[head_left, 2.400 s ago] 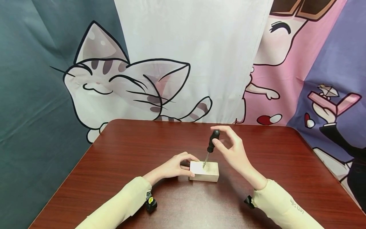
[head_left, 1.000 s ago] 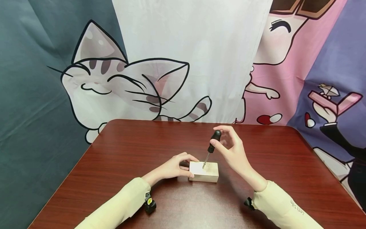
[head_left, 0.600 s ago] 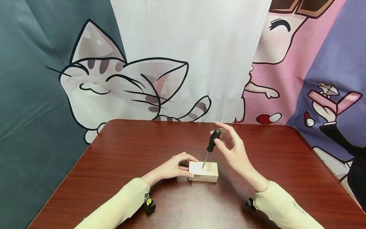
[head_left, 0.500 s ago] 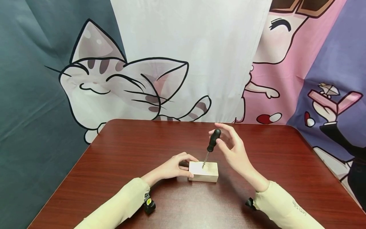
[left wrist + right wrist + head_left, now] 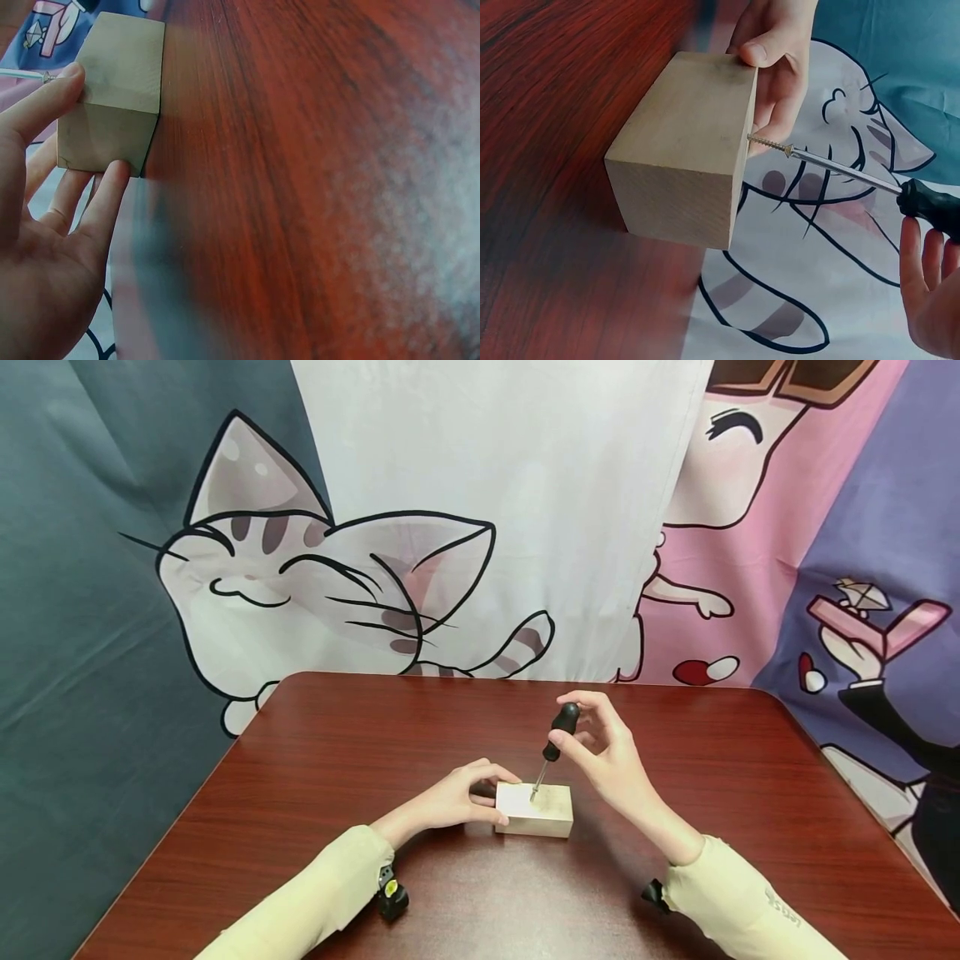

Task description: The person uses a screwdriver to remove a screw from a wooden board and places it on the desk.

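Note:
A pale wooden block (image 5: 535,827) lies on the table with a screw (image 5: 769,143) standing partly in its top face. My left hand (image 5: 453,797) grips the block's left end, thumb on the near side and fingers on the far side. In my right hand (image 5: 611,756) the black handle of a screwdriver (image 5: 566,718) is pinched between thumb and fingers. The screwdriver leans slightly right, its steel shaft (image 5: 847,171) meeting the screw head. Bare thread shows between screw head and wood in the right wrist view.
The reddish-brown wooden table (image 5: 360,735) spreads around the block. Behind its far edge hangs a cloth backdrop (image 5: 525,468) with cartoon drawings. A small black camera (image 5: 393,897) is strapped at the left wrist, and another black device (image 5: 656,895) at the right.
About half a second ago my right fingers were spread loosely about the handle; now thumb and fingers have closed on it again. The left hand and block keep their place.

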Available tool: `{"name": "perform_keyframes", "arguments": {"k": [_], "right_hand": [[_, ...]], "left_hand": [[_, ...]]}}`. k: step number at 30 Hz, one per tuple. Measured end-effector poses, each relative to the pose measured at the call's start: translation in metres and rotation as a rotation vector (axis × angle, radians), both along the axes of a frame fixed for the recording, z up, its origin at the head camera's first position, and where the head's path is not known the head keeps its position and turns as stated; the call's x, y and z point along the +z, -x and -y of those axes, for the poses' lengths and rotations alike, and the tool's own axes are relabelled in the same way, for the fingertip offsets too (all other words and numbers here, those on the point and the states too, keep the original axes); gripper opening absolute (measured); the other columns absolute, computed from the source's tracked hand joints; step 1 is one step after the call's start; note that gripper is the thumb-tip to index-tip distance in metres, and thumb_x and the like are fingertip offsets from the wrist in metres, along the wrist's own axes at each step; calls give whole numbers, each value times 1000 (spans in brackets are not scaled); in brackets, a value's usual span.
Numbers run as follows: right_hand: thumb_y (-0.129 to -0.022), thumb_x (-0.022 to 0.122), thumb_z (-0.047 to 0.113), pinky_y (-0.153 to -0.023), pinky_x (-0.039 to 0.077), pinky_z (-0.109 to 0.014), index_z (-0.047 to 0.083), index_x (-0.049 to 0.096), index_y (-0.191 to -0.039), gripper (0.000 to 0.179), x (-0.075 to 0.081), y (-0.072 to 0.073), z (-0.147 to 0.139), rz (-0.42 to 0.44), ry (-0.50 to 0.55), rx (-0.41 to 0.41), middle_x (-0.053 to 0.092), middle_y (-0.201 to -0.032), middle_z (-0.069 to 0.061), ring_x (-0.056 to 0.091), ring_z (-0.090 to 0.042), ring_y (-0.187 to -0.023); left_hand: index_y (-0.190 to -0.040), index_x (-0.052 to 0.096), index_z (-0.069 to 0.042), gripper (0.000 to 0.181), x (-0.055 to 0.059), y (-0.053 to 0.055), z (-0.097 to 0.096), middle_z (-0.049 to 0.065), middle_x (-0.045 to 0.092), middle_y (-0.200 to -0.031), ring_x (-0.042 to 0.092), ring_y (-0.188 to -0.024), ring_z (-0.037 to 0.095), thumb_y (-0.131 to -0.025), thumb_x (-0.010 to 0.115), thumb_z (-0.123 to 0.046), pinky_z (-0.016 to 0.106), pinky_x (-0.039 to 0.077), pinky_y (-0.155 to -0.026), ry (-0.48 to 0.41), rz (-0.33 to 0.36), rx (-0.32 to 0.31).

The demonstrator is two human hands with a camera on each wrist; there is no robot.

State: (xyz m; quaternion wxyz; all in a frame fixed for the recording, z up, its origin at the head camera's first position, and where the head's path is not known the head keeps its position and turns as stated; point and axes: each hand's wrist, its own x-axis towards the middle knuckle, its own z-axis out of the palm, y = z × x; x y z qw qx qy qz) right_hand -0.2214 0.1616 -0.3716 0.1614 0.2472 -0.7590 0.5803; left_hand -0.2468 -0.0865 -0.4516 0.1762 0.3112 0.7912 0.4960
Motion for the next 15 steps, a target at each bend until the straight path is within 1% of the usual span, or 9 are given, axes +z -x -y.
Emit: {"name": "perform_keyframes", "arguments": {"k": [2,4,6,10,12,13,15], "right_hand": [[-91,69,5,-66,56,-21,13,54,-131,43,0,0,-1,0,-1,14,62,-96,-3,65,-10,-82],[-92,67,5,-71,57,-20,14,54,-134,45,1,0,-3,-5,-10,22,64,-98,-3,66,-10,-85],[-94,64,4,-80,57,-19,16,52,-138,47,1,0,-4,-10,-13,35,67,-104,-4,67,-9,-93],[-99,55,2,-89,56,-19,16,46,-143,47,2,0,-4,-27,-8,70,66,-120,-13,67,-9,-104],[-100,52,1,-90,57,-22,15,46,-142,44,3,0,-3,-32,9,80,66,-123,-13,67,-11,-107],[-100,53,1,-88,58,-22,15,47,-140,43,3,0,-2,-33,14,74,65,-124,-11,67,-11,-107],[-97,59,2,-84,58,-22,16,51,-136,43,3,-1,-1,-51,8,31,64,-121,-4,67,-11,-101]], "left_hand": [[-127,63,-24,51,0,0,0,6,55,-117,58,-110,14,-80,84,-18,24,58,-93,5,3,3],[-127,63,-24,51,0,0,0,6,55,-117,58,-110,14,-80,84,-18,24,58,-93,9,5,5],[-127,63,-24,51,0,0,0,6,55,-118,58,-110,14,-80,84,-18,24,58,-93,12,7,7],[-127,63,-23,52,-1,0,0,5,55,-119,57,-110,13,-80,84,-17,24,58,-93,14,10,9],[-127,64,-23,52,-1,0,-1,5,55,-119,57,-110,13,-80,84,-16,24,58,-93,13,11,10],[-127,64,-23,52,0,0,-1,5,55,-118,57,-110,13,-80,84,-16,24,58,-92,12,11,10],[-127,63,-22,52,0,0,-1,6,55,-118,58,-110,14,-80,84,-15,24,58,-92,8,9,7]]}}
